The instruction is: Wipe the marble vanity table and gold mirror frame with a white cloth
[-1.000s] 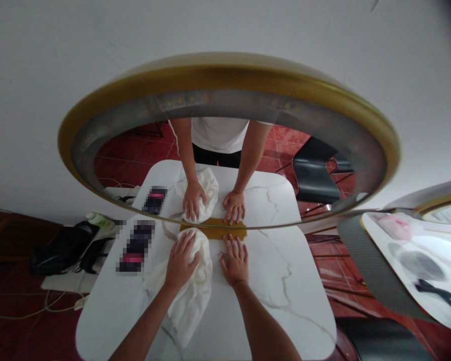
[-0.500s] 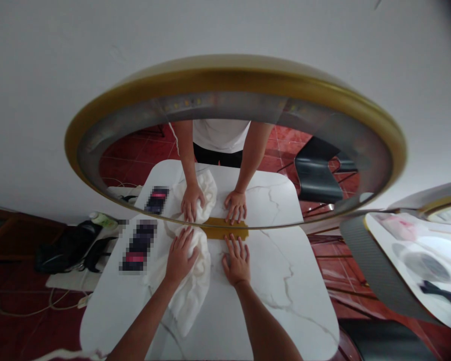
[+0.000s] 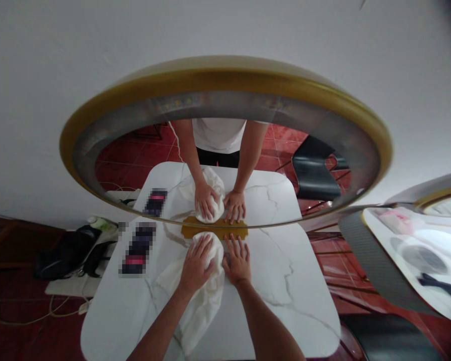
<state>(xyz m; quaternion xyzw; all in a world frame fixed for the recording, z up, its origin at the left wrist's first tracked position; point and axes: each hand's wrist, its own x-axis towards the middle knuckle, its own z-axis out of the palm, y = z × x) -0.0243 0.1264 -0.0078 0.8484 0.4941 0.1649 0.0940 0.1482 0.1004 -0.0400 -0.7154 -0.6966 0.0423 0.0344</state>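
Observation:
My left hand presses down on a bunched white cloth, its fingers curved over the front of it. The cloth trails back toward me across the white marble-patterned table. Beside it, my right hand lies flat with fingers spread, the fingertips touching the gold base of the mirror. A round mirror with a gold frame stands over that base, and both hands and the cloth are reflected in it.
A pixelated dark object lies on the table's left side. A black bag is at the far left. To the right stand a black chair and a second white table with a dark strap on it. A wall rises behind the mirror.
My left hand has slid right with the cloth, closer to my right hand. More of the gold base now shows on the left. My right hand has stayed in place.

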